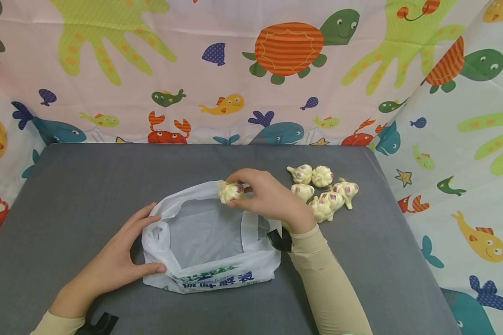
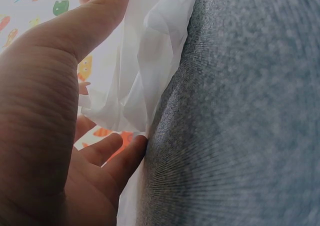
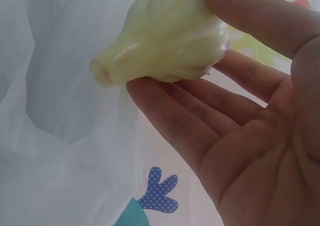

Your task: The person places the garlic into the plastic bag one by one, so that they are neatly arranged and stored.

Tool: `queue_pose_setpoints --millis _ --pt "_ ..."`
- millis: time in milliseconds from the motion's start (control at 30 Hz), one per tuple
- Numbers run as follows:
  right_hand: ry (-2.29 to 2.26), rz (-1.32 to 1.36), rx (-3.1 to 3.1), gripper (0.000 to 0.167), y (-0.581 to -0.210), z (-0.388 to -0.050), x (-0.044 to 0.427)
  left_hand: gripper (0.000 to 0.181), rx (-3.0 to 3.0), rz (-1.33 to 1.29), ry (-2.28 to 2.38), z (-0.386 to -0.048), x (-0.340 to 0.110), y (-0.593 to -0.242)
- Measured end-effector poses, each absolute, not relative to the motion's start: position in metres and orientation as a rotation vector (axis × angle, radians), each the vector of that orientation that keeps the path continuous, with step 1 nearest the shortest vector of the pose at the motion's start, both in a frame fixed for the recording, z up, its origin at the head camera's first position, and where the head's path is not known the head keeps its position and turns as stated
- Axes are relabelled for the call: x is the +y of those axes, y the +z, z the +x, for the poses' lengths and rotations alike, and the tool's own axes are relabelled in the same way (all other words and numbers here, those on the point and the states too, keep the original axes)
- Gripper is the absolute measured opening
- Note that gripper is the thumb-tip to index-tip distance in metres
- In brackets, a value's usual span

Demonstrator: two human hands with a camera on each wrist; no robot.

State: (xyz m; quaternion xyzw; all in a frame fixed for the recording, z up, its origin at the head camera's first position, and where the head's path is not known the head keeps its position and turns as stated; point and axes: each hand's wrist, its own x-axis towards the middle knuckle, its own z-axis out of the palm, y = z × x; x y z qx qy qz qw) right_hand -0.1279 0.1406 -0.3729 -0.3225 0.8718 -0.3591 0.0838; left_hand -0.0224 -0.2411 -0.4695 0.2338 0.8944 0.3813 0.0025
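bag (image 1: 261,265): on surface (image 1: 121,172), around the middle, opening up
left grip (image 1: 115,258): at bag's left side, touching
right grip (image 1: 272,197): over bag's far right part, left of loose bulbs (image 1: 333,201)
held bulb (image 1: 231,192): in right grip, at far rim of opening; whether past the rim, can't tell
loose bulbs: bunched on surface, right of bag, toward far right corner
cloth (image 1: 234,46): behind surface, also off its left and right
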Motion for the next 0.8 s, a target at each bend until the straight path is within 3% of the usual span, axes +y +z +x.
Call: queue_pose_setpoints --millis 800 --pt "-0.943 -0.994 2.591 0.044 -0.385 -0.130 0.131 0.110 2.809 0.750 1.194 -0.023 -0.241 -0.473"
